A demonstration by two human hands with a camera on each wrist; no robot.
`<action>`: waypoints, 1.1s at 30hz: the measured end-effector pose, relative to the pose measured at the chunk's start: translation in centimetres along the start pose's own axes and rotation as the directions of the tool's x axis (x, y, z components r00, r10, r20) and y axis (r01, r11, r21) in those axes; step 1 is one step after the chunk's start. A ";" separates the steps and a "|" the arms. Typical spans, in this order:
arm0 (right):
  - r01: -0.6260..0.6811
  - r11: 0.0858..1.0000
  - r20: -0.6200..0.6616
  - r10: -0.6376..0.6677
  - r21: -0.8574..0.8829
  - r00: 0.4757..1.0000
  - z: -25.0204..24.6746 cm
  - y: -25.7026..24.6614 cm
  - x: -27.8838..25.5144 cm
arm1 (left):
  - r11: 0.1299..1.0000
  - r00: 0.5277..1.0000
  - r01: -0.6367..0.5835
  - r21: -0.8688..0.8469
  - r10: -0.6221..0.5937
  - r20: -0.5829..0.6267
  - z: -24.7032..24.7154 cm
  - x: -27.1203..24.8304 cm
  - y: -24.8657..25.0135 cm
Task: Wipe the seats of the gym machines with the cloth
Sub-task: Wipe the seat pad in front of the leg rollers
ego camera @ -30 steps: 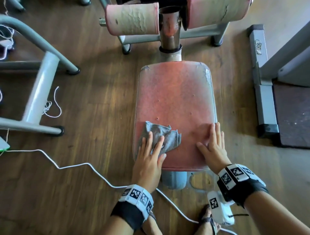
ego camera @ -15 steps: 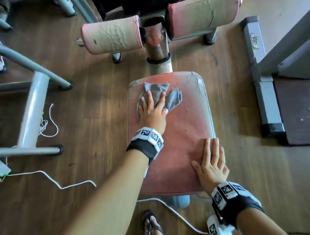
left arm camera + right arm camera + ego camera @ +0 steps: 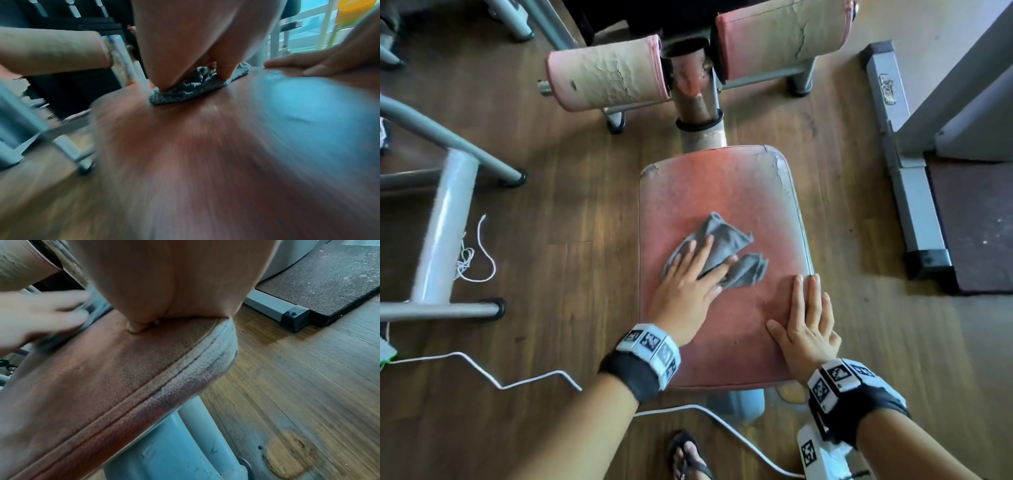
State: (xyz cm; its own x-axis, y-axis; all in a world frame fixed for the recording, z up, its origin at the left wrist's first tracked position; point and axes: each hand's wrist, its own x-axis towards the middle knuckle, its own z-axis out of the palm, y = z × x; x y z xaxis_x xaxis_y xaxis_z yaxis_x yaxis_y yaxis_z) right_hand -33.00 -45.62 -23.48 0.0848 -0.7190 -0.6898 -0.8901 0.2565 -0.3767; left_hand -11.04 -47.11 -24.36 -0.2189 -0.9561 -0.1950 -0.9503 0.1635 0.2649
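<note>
From overhead, left hand point(image 3: 685, 291), fingers spread flat, presses crumpled grey cloth point(image 3: 719, 250) mid-seat point(image 3: 722, 185); right hand point(image 3: 808, 325), fingers together, rests flat at right edge. Left wrist: blurred; knitted cloth weave visible. Right wrist: grained red vinyl, stitched seam, blue post point(image 3: 174, 443).

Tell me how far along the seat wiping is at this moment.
Done: nothing provable; the seat shows no clear wiped patch. In hand: the left hand presses the cloth flat mid-seat, the blurred left wrist view suggesting a stroke, while the right hand rests flat near the seat's right edge. Left: the area under the right hand, probably, and any other machines' seats.
</note>
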 end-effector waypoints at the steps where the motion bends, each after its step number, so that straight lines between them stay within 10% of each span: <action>1: 0.002 1.000 0.000 -0.002 0.002 1.000 0.0 0.0 0.0 | 0.997 0.996 0.079 -0.012 -0.079 -0.038 0.5 -2.7 -1.0; 8: 0.015 0.999 -0.038 -0.014 0.034 0.999 0.3 0.2 0.1 | 0.895 0.896 0.421 -0.146 -0.436 -0.088 2.0 -6.3 0.4; 15: 0.040 0.998 -0.056 -0.037 0.056 0.998 0.5 0.5 0.3 | 0.982 0.983 0.176 -0.064 -0.179 -0.041 2.2 -9.0 4.6; 27: 0.337 0.924 -0.148 -0.313 0.182 0.938 -0.8 4.2 -0.7 | 0.849 0.849 0.462 -0.255 -0.507 -0.150 5.2 -9.9 9.5; 33: 0.315 0.933 -0.229 -0.273 0.173 0.934 -2.4 5.6 -2.2 | 0.899 0.941 0.302 -0.316 -0.335 -0.055 4.7 -7.6 14.9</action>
State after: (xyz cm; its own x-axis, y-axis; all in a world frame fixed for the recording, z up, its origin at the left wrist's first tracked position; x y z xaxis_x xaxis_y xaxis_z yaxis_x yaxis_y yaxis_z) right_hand -39.26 -44.17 -22.55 0.2194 -0.8900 -0.3998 -0.7263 0.1246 -0.6760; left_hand -24.55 -36.26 -23.37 0.1250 -0.9673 -0.2206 -0.8510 -0.2188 0.4774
